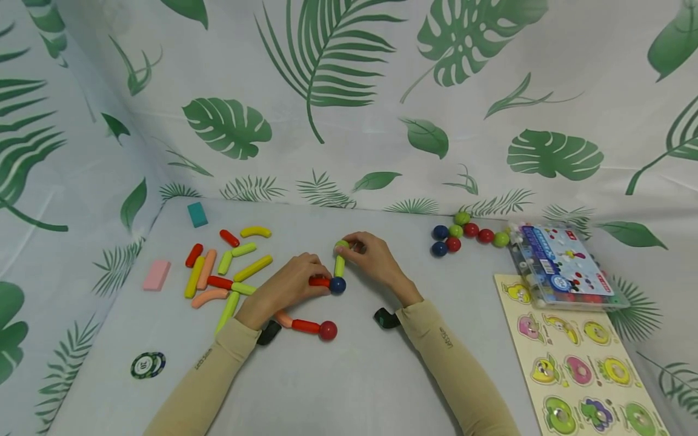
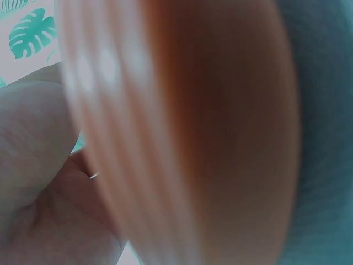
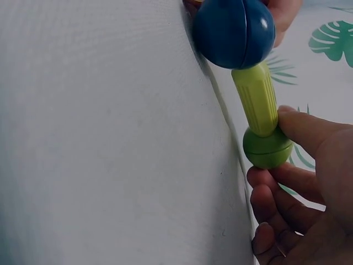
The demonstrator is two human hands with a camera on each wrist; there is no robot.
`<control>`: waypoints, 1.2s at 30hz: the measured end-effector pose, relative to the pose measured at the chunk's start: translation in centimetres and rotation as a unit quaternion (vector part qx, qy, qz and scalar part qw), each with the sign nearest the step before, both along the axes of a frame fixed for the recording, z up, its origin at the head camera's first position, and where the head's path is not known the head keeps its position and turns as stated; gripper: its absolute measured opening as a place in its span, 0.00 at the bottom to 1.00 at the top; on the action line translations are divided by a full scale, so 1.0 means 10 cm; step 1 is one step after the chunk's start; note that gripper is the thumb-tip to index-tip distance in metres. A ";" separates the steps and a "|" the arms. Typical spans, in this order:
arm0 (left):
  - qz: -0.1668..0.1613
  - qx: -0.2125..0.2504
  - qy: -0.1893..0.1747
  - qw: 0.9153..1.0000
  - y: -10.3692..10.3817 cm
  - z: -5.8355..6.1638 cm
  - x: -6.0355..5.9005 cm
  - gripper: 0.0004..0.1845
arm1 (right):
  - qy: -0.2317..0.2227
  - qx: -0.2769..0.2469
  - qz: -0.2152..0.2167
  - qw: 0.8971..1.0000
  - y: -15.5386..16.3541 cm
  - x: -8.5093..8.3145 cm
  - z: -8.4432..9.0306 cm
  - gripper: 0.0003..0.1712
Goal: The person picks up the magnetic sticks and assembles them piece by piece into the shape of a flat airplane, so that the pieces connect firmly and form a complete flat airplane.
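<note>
My left hand (image 1: 291,280) grips a red rod (image 1: 319,281) whose right end meets a dark blue ball (image 1: 337,285). From that ball a yellow-green rod (image 1: 339,266) runs away from me to a green ball (image 3: 267,149). My right hand (image 1: 376,257) pinches the green ball between thumb and fingers, as the right wrist view shows closely. Below my left hand lies a red rod (image 1: 306,326) joined to a red ball (image 1: 328,330) and a partly hidden salmon rod (image 1: 283,318). A blurred salmon-coloured piece (image 2: 149,138) blocks most of the left wrist view.
Several loose rods, such as a yellow one (image 1: 253,267), lie at left. Nearby are a pink block (image 1: 157,275), a teal block (image 1: 197,214) and poker chips (image 1: 147,365). At right are balls (image 1: 471,230), a clear plastic box (image 1: 567,263) and a fruit puzzle board (image 1: 589,378).
</note>
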State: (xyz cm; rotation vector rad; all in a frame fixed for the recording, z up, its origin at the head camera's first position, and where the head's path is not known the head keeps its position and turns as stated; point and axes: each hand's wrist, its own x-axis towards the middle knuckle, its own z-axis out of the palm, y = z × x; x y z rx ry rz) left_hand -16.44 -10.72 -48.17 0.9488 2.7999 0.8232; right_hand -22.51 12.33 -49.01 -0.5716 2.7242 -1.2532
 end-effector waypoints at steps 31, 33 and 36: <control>0.006 -0.001 -0.015 1.000 0.00 0.02 -0.01 0.15 | 0.002 0.014 0.009 1.000 0.03 0.03 0.00 0.24; 0.005 0.000 -0.014 1.000 0.00 0.02 0.00 0.15 | 0.000 0.011 0.007 1.000 0.03 0.03 0.01 0.24; 0.005 -0.001 -0.013 1.000 0.00 0.01 0.00 0.15 | 0.000 0.007 0.004 1.000 0.04 0.04 0.01 0.24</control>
